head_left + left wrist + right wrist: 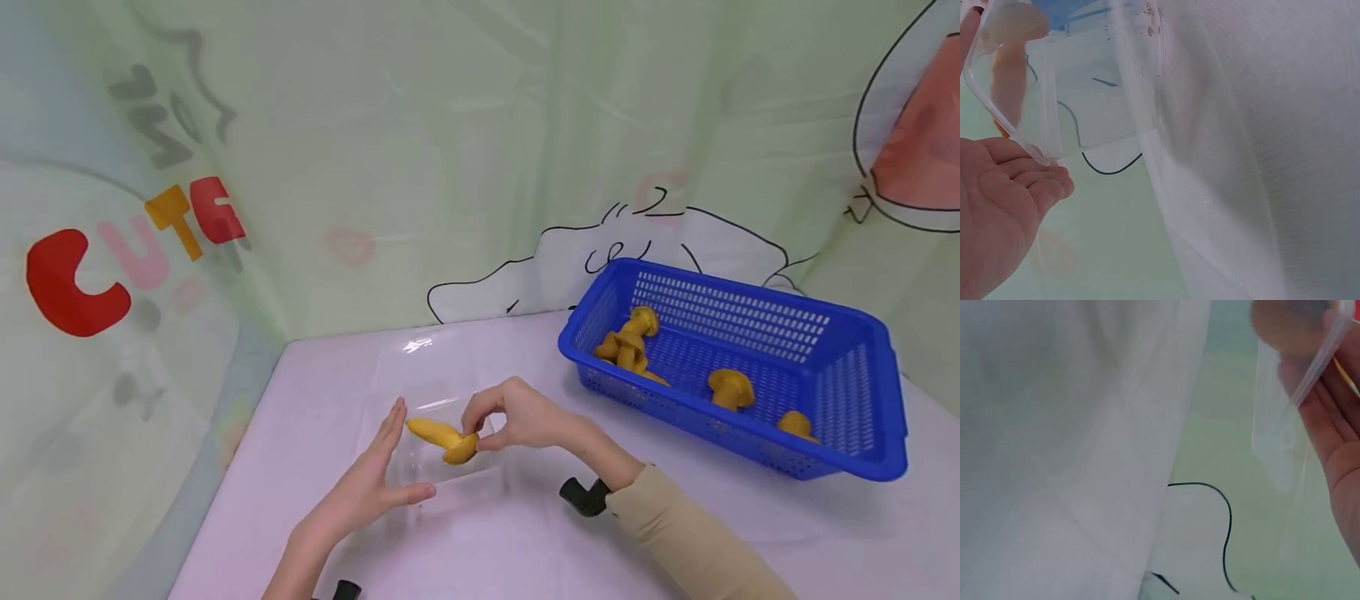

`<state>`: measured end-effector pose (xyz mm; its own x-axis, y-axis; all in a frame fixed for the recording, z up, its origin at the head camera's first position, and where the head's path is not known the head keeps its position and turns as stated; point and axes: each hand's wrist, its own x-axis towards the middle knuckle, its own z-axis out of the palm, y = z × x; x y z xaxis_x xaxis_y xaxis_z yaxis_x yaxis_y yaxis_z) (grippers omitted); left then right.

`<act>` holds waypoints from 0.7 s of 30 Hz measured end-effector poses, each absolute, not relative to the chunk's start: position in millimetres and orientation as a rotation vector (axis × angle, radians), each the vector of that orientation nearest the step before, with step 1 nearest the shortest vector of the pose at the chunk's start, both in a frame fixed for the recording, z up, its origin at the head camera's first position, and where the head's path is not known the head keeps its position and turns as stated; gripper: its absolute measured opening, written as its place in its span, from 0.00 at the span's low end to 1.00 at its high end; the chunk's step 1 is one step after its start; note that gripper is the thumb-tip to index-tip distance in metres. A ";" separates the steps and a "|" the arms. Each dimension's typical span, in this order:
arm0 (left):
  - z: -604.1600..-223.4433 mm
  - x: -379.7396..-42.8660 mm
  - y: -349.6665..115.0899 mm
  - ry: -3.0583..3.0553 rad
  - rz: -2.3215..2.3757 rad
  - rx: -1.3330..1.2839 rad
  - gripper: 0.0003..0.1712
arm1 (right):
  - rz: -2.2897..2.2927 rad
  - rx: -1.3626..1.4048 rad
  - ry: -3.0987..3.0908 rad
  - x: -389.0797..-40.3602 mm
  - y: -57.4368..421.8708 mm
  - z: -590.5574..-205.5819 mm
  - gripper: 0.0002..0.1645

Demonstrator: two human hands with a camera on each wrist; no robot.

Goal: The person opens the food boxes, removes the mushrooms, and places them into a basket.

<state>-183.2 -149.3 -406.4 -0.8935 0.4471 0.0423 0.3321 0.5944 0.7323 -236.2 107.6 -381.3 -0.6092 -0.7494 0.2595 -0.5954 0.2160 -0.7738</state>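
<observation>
My right hand (521, 414) pinches a yellow-brown mushroom (435, 433) at its cap end, over a clear plastic box (468, 492) on the table. The mushroom's stem points left, toward my left hand. With fingers straight and thumb spread, my left hand (371, 483) stands at the box's left side. In the left wrist view, that hand (1007, 200) touches the box rim (1007, 125), and the mushroom (1010, 87) shows through the clear wall. The right wrist view shows the right hand (1335, 425) partly behind the box wall (1272, 431).
A blue plastic basket (720, 425) with several mushrooms (729, 389) stands at the back right of the pale table (322, 392). A printed curtain (420, 167) hangs behind and to the left of the table.
</observation>
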 end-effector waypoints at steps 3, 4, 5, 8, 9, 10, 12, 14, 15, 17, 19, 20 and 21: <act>-406.9 -181.8 -149.8 2.677 1.179 0.653 0.63 | -1.556 -1.231 2.227 -238.0 118.3 -379.7 0.10; -407.0 -181.4 -149.8 2.676 1.180 0.654 0.63 | -1.616 -1.207 2.202 -238.0 122.6 -378.1 0.10; -407.2 -181.2 -149.8 2.676 1.180 0.658 0.63 | -1.667 -1.186 2.192 -237.5 127.2 -375.7 0.09; -407.6 -180.5 -150.1 2.672 1.182 0.669 0.63 | -1.807 -1.100 2.206 -233.7 144.2 -365.0 0.09; -407.9 -180.5 -150.2 2.673 1.181 0.674 0.63 | -1.858 -1.067 2.227 -232.2 151.2 -361.3 0.09; -408.0 -180.1 -150.4 2.673 1.179 0.678 0.63 | -1.906 -1.034 2.265 -230.7 158.8 -358.4 0.10; -407.9 -179.6 -150.8 2.670 1.178 0.678 0.63 | -1.988 -0.926 2.377 -227.6 174.4 -353.7 0.11; -407.2 -179.3 -151.2 2.671 1.178 0.684 0.63 | -2.044 -0.769 2.509 -224.2 190.8 -350.8 0.13; -406.8 -179.3 -151.3 2.672 1.172 0.683 0.63 | -2.071 -0.689 2.565 -222.3 198.7 -350.0 0.14; -405.7 -179.1 -151.6 2.671 1.174 0.684 0.63 | -2.086 -0.525 2.684 -217.9 213.5 -348.6 0.15; -404.7 -179.3 -151.7 2.672 1.168 0.686 0.63 | -2.071 -0.396 2.815 -214.8 228.0 -349.1 0.15; -404.5 -179.5 -151.7 2.669 1.165 0.681 0.64 | -2.057 -0.335 2.880 -214.3 235.1 -350.9 0.16; -404.3 -179.6 -151.8 2.667 1.163 0.676 0.64 | -2.047 -0.292 2.933 -215.2 242.9 -354.3 0.16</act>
